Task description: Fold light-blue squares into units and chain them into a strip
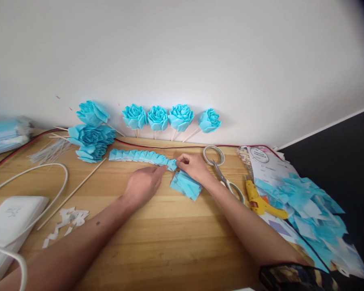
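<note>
A row of folded light-blue paper petals (pixel 133 155) lies on the wooden table, each overlapping its neighbour. At its right end my right hand (pixel 194 165) pinches the edge of the last folded petal (pixel 172 164) between thumb and fingertips. My left hand (pixel 144 186) has its fingers closed together, the fingertips at that petal's lower left side; their underside is hidden. Just below my right hand sits a small stack of flat blue paper pieces (pixel 186 186). Finished blue paper roses on sticks (pixel 157 118) lean against the wall behind the row.
More roses (pixel 92 137) are piled at left, near a thin stick (pixel 73 193) and white scraps (pixel 69 222). A white power bank (pixel 18 218) with a cable stands front left. Rightward lie a tape roll (pixel 214 155), scissors (pixel 226 182), a yellow glue gun (pixel 262 202) and loose blue paper (pixel 309 210).
</note>
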`<move>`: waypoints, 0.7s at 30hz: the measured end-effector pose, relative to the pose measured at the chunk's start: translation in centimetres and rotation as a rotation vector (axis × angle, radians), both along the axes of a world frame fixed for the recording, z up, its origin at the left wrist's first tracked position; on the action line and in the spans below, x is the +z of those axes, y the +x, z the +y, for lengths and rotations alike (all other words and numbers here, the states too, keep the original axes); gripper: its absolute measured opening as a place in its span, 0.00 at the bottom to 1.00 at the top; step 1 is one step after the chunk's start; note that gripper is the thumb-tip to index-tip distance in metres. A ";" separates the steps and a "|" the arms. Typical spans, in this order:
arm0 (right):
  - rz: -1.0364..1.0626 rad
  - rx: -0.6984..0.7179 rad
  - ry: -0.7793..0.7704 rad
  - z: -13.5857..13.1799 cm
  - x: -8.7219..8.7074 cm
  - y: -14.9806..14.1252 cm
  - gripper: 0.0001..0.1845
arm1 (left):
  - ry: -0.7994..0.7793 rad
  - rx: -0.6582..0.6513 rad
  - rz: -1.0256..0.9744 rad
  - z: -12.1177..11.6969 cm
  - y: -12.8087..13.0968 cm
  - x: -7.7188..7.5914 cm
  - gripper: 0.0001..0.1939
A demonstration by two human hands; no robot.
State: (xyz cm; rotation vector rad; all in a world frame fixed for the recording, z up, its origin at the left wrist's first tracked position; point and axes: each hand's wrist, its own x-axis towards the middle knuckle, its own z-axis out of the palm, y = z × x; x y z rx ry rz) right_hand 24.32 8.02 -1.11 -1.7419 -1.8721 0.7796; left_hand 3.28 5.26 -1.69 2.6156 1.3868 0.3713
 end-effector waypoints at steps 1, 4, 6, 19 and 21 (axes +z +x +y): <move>-0.004 0.001 0.000 0.0 0.1 0.0 0.07 | -0.002 -0.003 0.007 0.0 0.1 0.0 0.21; -0.010 0.005 -0.007 -0.2 0.3 -0.1 0.06 | -0.005 -0.011 0.017 0.0 0.1 -0.1 0.21; -0.011 0.010 -0.011 -0.3 0.4 -0.1 0.06 | 0.001 -0.015 0.016 0.1 0.1 -0.1 0.21; -0.027 0.035 -0.049 -0.4 0.9 -0.2 0.05 | 0.009 -0.060 0.074 0.1 0.3 0.3 0.17; -0.021 0.045 -0.064 -0.3 1.1 -0.1 0.05 | 0.013 -0.061 0.083 0.2 0.3 0.2 0.17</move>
